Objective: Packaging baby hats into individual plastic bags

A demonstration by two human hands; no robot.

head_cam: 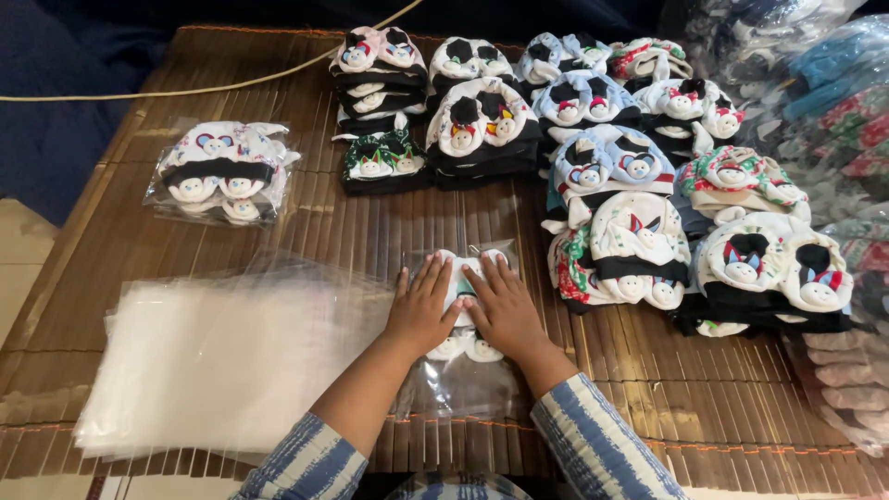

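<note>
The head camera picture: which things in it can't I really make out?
- Bagged item, head view: both palms, left hand and right hand, cover its middle.
- Lower hats in the stacks, head view: hidden by the hats on top.
- Bags at the right edge, head view: cut off by the frame, contents blurred by shiny plastic.
- Pile of clear bags, head view: how many cannot be counted.
</note>
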